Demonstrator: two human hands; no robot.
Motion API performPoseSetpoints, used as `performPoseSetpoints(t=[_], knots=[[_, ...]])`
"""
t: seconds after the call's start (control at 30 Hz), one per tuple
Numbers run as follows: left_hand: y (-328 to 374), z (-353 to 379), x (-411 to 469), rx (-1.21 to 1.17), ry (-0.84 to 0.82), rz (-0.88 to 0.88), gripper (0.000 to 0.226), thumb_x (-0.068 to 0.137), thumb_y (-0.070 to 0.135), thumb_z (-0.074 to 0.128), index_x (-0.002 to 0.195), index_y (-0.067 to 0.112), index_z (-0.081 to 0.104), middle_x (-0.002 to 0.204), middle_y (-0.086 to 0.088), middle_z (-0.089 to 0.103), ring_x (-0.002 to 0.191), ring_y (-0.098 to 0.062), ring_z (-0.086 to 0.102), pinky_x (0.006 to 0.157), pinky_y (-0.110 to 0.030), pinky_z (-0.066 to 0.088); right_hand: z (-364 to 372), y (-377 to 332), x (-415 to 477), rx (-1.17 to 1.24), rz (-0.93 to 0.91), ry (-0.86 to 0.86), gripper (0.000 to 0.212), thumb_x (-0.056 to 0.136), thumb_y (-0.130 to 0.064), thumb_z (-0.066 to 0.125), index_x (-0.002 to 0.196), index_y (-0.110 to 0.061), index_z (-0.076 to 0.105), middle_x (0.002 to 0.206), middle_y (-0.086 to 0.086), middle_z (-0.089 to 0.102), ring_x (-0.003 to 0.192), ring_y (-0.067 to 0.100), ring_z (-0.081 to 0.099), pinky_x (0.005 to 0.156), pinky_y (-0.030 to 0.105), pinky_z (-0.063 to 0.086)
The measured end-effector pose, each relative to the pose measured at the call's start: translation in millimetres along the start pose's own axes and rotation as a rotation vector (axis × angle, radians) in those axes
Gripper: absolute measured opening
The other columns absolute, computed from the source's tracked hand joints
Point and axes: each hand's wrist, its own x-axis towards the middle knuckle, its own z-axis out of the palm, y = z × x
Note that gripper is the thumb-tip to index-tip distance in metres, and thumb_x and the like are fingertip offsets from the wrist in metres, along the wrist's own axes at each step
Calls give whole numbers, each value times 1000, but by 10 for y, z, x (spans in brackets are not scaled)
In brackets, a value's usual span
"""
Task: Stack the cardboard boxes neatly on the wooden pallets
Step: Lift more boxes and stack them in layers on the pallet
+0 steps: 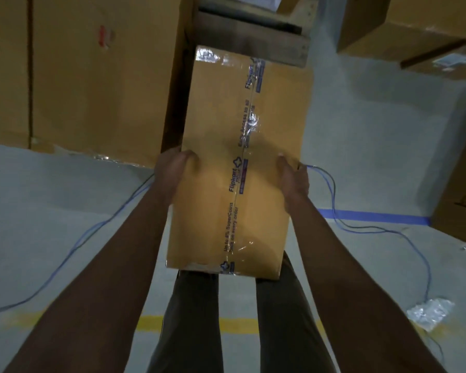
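**Two hands, one box in front of one pallet**

Both arms reach forward above two legs. Left hand (172, 168) and right hand (293, 179) grip one long taped box (213, 117) by its two long sides, thumbs on top, the other fingers hidden under the edges. Its far end reaches one wooden pallet (253, 36); I cannot tell if it rests there. One big box (92, 76) stands on the left. Two boxes (404, 22) are at upper right, and one printed box (463, 189) is at the right edge. Blue cable (382, 230) lies on the floor (361, 130).
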Motion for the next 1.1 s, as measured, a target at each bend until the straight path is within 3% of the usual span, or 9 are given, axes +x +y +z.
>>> performPoseSetpoints(t=[0.13,0.3,0.43,0.5,0.63,0.73,0.87,1.0,1.1], knots=[[104,82,-108,-21,61,-6,5,84,22,72,83,25,67,83,7,65,75,-16,58,70,-30,46,97,-95,-97,39,65,22,114,65,-77,68,155,-17,34,156,8,42,140,34,44,114,52,37],[306,-10,-174,18,100,102,41,79,31,71,120,30,70,105,9,71,91,-11,64,69,-27,46,105,-286,-206,-7,69,93,104,79,-67,72,156,-12,29,160,11,34,146,35,33,117,49,29],[782,-70,-42,78,173,199,37,79,30,73,115,33,70,97,10,68,83,-8,62,63,-22,42,181,-637,-61,79,37,65,112,66,-80,69,150,-11,42,154,12,44,140,36,43,113,54,36],[1061,-90,45,93,173,230,41,70,36,74,110,29,73,96,7,71,89,-17,66,71,-26,49,205,-859,18,135,-19,78,123,52,-89,62,149,-15,44,152,8,47,136,35,46,110,60,38],[1464,-152,243,44,59,256,53,50,45,72,99,26,77,94,2,76,93,-26,71,88,-45,58,237,-1310,219,228,-115,42,124,51,-86,62,154,-24,33,157,2,39,141,34,40,112,60,35],[1592,-113,309,-109,-11,298,47,57,34,75,102,23,75,102,3,75,101,-22,67,90,-37,51,288,-1494,299,84,-172,4,118,62,-84,63,158,-25,26,159,3,35,143,35,38,115,60,29],[1241,87,250,-83,-96,179,63,84,25,75,143,18,55,137,2,56,125,-17,52,100,-31,41,346,-1219,393,-223,-167,-112,115,74,-74,67,161,-25,10,165,8,22,145,39,34,118,60,23],[478,247,217,98,40,10,17,95,18,63,110,11,68,103,-2,59,100,-24,56,78,-31,46,385,-826,422,-112,-170,-230,116,73,-64,77,162,-23,14,165,10,26,145,38,36,116,59,33],[-90,271,189,-53,174,-200,11,92,18,63,98,9,66,92,-5,62,89,-29,61,78,-38,53,430,-557,346,-99,-114,-197,118,62,-75,72,158,-27,23,160,7,37,138,38,46,111,62,39]])
